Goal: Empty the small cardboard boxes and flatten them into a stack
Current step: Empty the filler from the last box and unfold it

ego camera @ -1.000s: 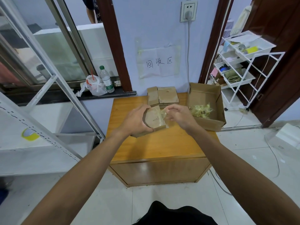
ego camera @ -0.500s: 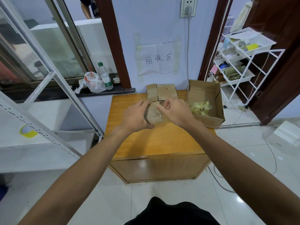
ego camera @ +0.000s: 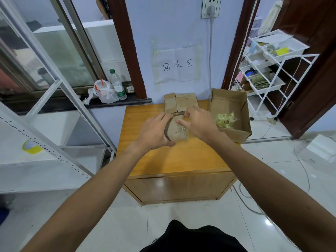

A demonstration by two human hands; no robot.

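Wooden tabletop [ego camera: 178, 157] shoved against a pale blue wall, with a handwritten paper sign [ego camera: 179, 65] taped above it. Both hands are busy on one small cardboard box [ego camera: 177, 131], which is held up over the middle of the tabletop. The left hand [ego camera: 156, 131] wraps around its 9 o'clock side and grips it. The right hand [ego camera: 198, 122] comes in from 3 o'clock with fingers curled over the top edge and the thumb on the front face, where there's a bit of clear plastic. Can't tell if the box's bottom touches the wood.

At the tabletop's 12 o'clock edge sits the stack of flattened boxes [ego camera: 181, 104], right behind the hands. At 2 o'clock a bigger open carton [ego camera: 229, 104] holds a pile of yellowish wrappers [ego camera: 225, 120]. On the sill at 10 o'clock, a water bottle [ego camera: 117, 84] stands beside a white plastic bag [ego camera: 104, 90].
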